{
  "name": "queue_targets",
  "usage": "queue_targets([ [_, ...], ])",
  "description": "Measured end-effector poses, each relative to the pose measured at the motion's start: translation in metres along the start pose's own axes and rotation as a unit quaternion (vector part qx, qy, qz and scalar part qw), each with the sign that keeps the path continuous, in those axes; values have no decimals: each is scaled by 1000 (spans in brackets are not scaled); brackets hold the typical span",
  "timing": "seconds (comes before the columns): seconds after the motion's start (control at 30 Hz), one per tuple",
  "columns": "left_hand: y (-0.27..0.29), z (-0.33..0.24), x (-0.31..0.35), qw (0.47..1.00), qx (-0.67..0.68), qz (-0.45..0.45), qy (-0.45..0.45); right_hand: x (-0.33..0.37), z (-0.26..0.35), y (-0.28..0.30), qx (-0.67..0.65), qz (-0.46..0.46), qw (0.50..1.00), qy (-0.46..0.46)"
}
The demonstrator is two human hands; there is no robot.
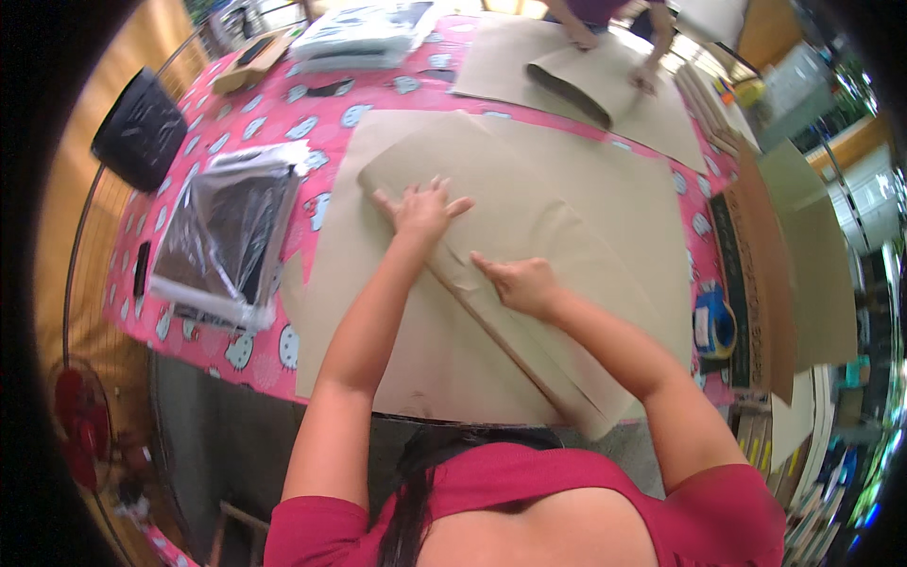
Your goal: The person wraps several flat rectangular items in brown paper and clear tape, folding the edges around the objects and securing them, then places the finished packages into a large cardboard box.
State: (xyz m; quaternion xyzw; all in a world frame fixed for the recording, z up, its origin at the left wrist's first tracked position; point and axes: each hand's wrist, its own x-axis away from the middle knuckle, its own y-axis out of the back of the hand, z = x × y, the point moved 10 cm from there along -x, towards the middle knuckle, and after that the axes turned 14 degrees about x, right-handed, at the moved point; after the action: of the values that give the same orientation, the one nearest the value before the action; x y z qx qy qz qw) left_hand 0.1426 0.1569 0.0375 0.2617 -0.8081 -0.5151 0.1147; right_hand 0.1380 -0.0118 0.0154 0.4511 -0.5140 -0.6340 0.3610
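A large sheet of brown paper (397, 350) lies in front of me, with part of it folded over along a diagonal edge (501, 342) running from upper left to lower right. On the upper end of that fold rests my left hand (423, 213), open with its fingers spread. My right hand (521, 283) touches the folded layer (557, 236) a little lower and to the right, its index finger stretched out and the others curled. Neither hand grips anything. Creases show between the hands. Whether anything lies inside the fold is hidden.
Plastic-wrapped dark flat items (227, 236) lie at left, and another wrapped stack (364, 38) at the back. Across the pink patterned table (241, 354), another person's hands (647, 77) work a brown sheet (501, 61). A blue tape dispenser (714, 323) and cardboard (761, 274) stand at right.
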Motion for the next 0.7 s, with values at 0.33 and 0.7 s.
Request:
queue_targets([
  [0.33, -41, 46, -9, 996, 5, 89, 30, 233, -136, 76, 93, -87, 941, -313],
  [0.7, -57, 38, -29, 989, 87, 79, -87, 334, -284, 128, 105, 53, 857, -501],
])
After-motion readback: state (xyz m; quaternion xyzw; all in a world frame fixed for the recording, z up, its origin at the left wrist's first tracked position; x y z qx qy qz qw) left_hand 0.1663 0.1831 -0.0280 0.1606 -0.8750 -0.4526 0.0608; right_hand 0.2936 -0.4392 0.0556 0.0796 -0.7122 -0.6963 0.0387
